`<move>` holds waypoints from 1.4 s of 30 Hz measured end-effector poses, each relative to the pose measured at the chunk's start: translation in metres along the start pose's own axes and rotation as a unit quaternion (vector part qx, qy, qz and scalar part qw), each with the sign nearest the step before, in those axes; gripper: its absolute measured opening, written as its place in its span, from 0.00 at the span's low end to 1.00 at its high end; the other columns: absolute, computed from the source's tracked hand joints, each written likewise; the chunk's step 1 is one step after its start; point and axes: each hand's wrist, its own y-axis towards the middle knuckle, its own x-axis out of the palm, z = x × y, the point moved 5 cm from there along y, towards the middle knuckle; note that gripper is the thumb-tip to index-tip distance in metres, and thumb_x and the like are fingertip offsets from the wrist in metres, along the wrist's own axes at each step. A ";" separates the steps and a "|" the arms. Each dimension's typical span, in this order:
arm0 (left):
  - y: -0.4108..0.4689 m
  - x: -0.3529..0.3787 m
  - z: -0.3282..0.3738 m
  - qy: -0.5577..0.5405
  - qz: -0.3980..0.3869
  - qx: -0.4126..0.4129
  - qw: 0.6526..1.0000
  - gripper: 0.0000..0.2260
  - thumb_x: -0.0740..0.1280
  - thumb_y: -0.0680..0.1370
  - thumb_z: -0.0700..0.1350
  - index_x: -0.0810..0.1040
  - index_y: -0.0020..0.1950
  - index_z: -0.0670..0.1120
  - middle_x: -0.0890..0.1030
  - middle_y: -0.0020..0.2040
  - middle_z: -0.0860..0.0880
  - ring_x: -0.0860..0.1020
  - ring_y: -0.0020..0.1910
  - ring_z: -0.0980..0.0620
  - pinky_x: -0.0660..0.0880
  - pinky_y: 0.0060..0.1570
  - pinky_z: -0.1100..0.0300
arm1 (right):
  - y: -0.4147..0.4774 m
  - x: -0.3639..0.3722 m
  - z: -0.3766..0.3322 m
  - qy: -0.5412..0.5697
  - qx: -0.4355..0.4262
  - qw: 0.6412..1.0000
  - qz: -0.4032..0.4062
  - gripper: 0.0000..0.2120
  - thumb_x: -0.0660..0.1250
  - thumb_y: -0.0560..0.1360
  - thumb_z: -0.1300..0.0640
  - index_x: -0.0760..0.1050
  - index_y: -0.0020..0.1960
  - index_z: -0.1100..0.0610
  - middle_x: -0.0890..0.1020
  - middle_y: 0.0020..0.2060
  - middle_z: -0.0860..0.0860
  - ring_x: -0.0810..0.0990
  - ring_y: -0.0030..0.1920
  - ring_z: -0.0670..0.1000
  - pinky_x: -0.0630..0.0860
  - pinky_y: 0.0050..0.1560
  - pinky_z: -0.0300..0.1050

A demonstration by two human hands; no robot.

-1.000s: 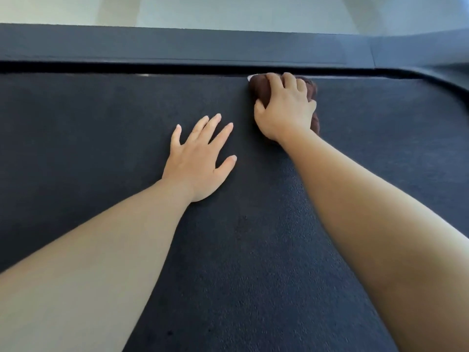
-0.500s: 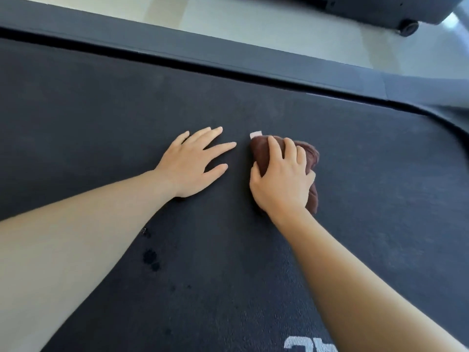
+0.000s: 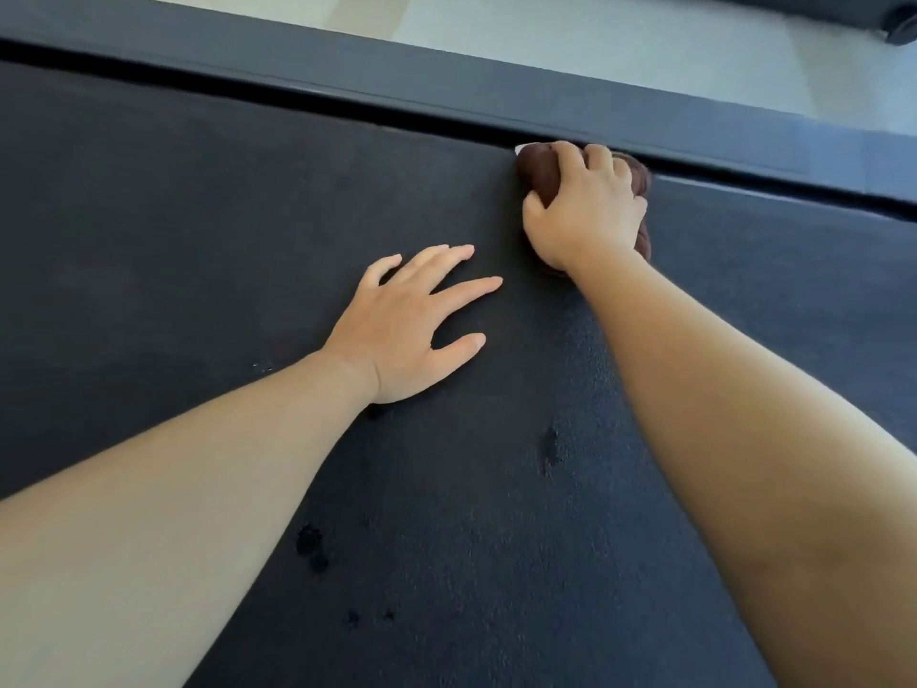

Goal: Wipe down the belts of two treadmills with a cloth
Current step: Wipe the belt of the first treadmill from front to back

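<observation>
currently the right hand sits at the far edge of the treadmill belt, pressed down on a bunched dark brown cloth; its fingers are curled over the top of the wad and the thumb hooks round the near left side, so the cloth is clamped between hand and belt; the cloth lies right at the dark gap where the belt meets the side rail, touching that edge or just short of it, i cannot tell which; a small white tag pokes out at the cloth's upper left corner; brown fabric shows past the knuckles on the right and beside the wrist; the left hand lies flat on the belt, nearer the person and to the left of the cloth, apart from it; its fingers are straight and spread, thumb held out to the side, holding nothing; both forearms are bare and reach in from the bottom of the view; the belt is black with a fine grainy texture; a few darker spots mark it between the forearms, close to the left arm, and another blotch sits beside the right forearm; beyond the rail is a pale floor; at the top right corner a dark piece of equipment with a small wheel stands on that floor, mostly cut off.
</observation>
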 end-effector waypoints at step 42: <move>-0.195 -0.018 -0.030 -0.013 0.005 0.118 0.993 0.27 0.53 0.75 0.56 0.67 0.72 0.49 0.65 0.74 0.49 0.61 0.74 0.47 0.55 0.70 0.46 | -0.403 -0.003 -0.093 -0.035 0.010 0.999 -0.007 0.29 0.60 0.74 0.44 0.62 0.74 0.47 0.64 0.73 0.50 0.61 0.72 0.56 0.68 0.58 0.60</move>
